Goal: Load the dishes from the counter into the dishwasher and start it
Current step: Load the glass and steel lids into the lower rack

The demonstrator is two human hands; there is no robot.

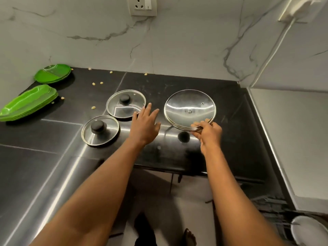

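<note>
Gripping the large lid near the counter's right edge.
Green plates are lying at the left edge; the left hand is hovering, fingers straight, beside two small lids; the right hand is pinching the large lid's rim.

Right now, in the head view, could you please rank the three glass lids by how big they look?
1. The big lid, held by the right hand: clearly largest.
2. The far small lid and the near small lid: about equal, so unranked.
</note>
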